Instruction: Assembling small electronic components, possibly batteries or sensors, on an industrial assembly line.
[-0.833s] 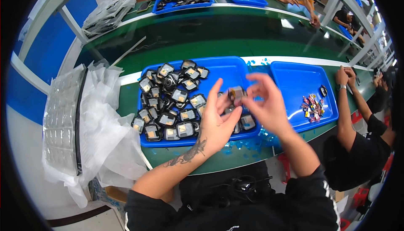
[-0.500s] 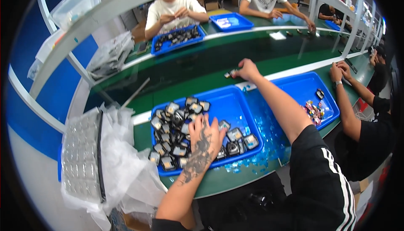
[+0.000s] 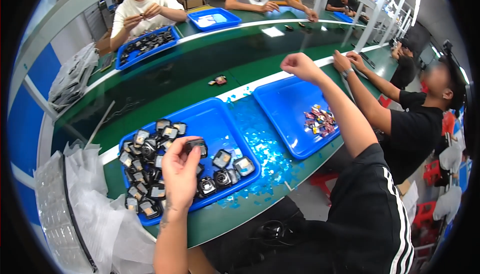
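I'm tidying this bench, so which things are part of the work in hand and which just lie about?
In hand:
left hand holding a small dark part
near blue tray of like parts
right hand, raised over the belt

Lying about:
second blue tray with coloured bits
plastic bags
blue film scraps

The blue tray (image 3: 210,119) at lower centre is glossy moulded plastic. The small black parts (image 3: 150,169) heaped in it look like hard plastic with shiny clear faces. Left of it, the clear bags (image 3: 100,214) are thin, crinkled film. The green belt (image 3: 170,84) across the upper frame is smooth and reflective, strewn with torn blue film scraps (image 3: 260,149).
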`<state>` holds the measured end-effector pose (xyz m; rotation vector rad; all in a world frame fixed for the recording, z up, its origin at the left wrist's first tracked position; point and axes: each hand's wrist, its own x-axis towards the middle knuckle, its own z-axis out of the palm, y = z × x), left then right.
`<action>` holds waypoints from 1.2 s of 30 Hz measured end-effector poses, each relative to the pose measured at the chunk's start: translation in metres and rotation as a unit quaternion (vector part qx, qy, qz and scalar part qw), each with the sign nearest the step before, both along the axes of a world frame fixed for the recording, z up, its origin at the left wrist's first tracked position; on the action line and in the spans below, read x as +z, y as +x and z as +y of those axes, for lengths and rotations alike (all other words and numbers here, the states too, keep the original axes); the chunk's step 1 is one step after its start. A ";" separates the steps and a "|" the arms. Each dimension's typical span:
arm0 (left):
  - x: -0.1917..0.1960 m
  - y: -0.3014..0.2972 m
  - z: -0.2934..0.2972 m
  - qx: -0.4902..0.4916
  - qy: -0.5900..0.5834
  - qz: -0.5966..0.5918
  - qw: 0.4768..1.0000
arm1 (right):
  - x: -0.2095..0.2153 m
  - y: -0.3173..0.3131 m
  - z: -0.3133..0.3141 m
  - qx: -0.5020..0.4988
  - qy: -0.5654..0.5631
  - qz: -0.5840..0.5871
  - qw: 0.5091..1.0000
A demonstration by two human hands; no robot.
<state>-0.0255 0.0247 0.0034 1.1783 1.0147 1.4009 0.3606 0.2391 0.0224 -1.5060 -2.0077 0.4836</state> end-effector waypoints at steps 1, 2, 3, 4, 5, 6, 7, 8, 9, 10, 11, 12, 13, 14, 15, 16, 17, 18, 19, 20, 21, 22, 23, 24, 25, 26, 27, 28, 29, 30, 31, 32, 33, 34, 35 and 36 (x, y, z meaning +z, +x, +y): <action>-0.002 0.001 0.000 -0.019 -0.020 -0.055 0.998 | 0.003 0.020 -0.019 0.022 -0.018 -0.053 0.998; -0.004 0.001 0.000 -0.033 -0.040 -0.108 0.993 | 0.007 0.032 -0.039 0.049 -0.036 -0.104 0.993; -0.003 0.004 -0.002 -0.045 -0.062 -0.141 0.987 | 0.010 0.042 -0.059 0.065 -0.085 -0.147 0.983; -0.001 0.006 -0.002 -0.049 -0.066 -0.141 0.987 | 0.011 0.046 -0.077 0.083 -0.135 -0.187 0.969; 0.001 0.009 -0.004 -0.068 -0.108 -0.169 0.977 | 0.010 0.044 -0.096 0.082 -0.114 -0.182 0.973; 0.002 0.012 -0.005 -0.090 -0.149 -0.197 0.965 | 0.009 0.043 -0.113 0.077 -0.093 -0.177 0.977; -0.004 0.012 -0.006 -0.105 -0.152 -0.198 0.963 | 0.003 0.043 -0.123 0.082 -0.041 -0.185 0.979; -0.002 0.014 -0.008 -0.107 -0.155 -0.195 0.963 | 0.001 0.041 -0.133 0.099 -0.028 -0.158 0.982; 0.000 0.018 -0.011 -0.104 -0.170 -0.194 0.961 | 0.000 0.035 -0.145 0.086 -0.044 -0.134 0.986; 0.002 0.021 -0.014 -0.102 -0.183 -0.193 0.959 | 0.001 0.030 -0.155 0.073 -0.059 -0.109 0.990; 0.001 0.021 -0.015 -0.110 -0.192 -0.200 0.954 | -0.003 0.027 -0.162 0.086 -0.043 -0.119 0.988; 0.002 0.024 -0.016 -0.113 -0.193 -0.198 0.954 | -0.010 0.028 -0.168 0.096 -0.032 -0.130 0.986; 0.004 0.026 -0.017 -0.120 -0.191 -0.190 0.955 | -0.017 0.026 -0.170 0.087 -0.011 -0.140 0.986; 0.005 0.027 -0.018 -0.128 -0.188 -0.183 0.956 | -0.021 0.025 -0.172 0.078 0.010 -0.151 0.985; 0.006 0.028 -0.019 -0.137 -0.188 -0.180 0.956 | -0.023 0.025 -0.172 0.079 0.010 -0.149 0.986; 0.006 0.029 -0.019 -0.136 -0.188 -0.178 0.956 | -0.023 0.024 -0.171 0.034 0.052 -0.132 0.989; 0.006 0.032 -0.019 -0.131 -0.171 -0.167 0.962 | -0.024 0.023 -0.171 -0.011 0.094 -0.114 0.989; 0.006 0.031 -0.019 -0.123 -0.152 -0.155 0.968 | -0.022 0.018 -0.171 -0.007 0.096 -0.111 0.989; 0.002 0.029 -0.018 -0.119 -0.151 -0.154 0.969 | -0.019 0.011 -0.173 -0.065 0.056 0.025 0.996; -0.006 0.026 -0.017 -0.116 -0.115 -0.106 0.981 | -0.017 0.006 -0.174 -0.121 0.013 0.160 0.980; -0.011 0.025 -0.016 -0.115 -0.080 -0.057 0.989 | -0.022 0.007 -0.174 -0.106 -0.029 0.244 0.964; -0.013 0.024 -0.016 -0.114 -0.079 -0.056 0.989 | -0.024 0.006 -0.173 -0.105 -0.029 0.245 0.964; -0.014 0.024 -0.016 -0.114 -0.079 -0.063 0.988 | -0.024 0.004 -0.172 -0.122 -0.100 0.332 0.930; -0.016 0.024 -0.016 -0.116 -0.080 -0.068 0.988 | -0.024 0.002 -0.171 -0.140 -0.170 0.415 0.883; -0.018 0.025 -0.016 -0.109 -0.080 -0.082 0.988 | -0.024 0.000 -0.169 -0.133 -0.184 0.384 0.895; -0.018 0.024 -0.016 -0.109 -0.080 -0.081 0.987 | -0.026 -0.001 -0.169 -0.134 -0.183 0.385 0.895; -0.019 0.024 -0.016 -0.106 -0.075 -0.079 0.988 | -0.030 -0.002 -0.166 -0.124 -0.105 0.239 0.957; -0.019 0.025 -0.015 -0.106 -0.070 -0.077 0.989 | -0.035 0.000 -0.164 -0.114 -0.022 0.085 0.990; -0.018 0.027 -0.015 -0.108 -0.070 -0.079 0.989 | -0.048 0.005 -0.162 -0.134 0.098 0.038 0.985; -0.017 0.028 -0.016 -0.105 -0.077 -0.081 0.988 | -0.044 0.004 -0.163 -0.131 0.097 0.037 0.986; -0.017 0.028 -0.017 -0.101 -0.084 -0.084 0.988 | -0.037 0.003 -0.166 -0.131 0.112 0.019 0.985; -0.017 0.028 -0.016 -0.099 -0.085 -0.085 0.988 | -0.029 0.002 -0.169 -0.130 0.128 0.001 0.983; -0.018 0.028 -0.016 -0.101 -0.086 -0.080 0.988 | -0.020 -0.004 -0.176 -0.121 0.093 0.004 0.988; -0.019 0.028 -0.017 -0.102 -0.087 -0.075 0.988 | -0.020 -0.008 -0.179 -0.120 0.091 0.003 0.989; -0.019 0.028 -0.018 -0.100 -0.088 -0.076 0.988 | -0.020 -0.011 -0.181 -0.044 0.087 -0.052 0.994; -0.019 0.030 -0.018 -0.100 -0.091 -0.078 0.988 | -0.020 -0.014 -0.183 0.028 0.083 -0.107 0.990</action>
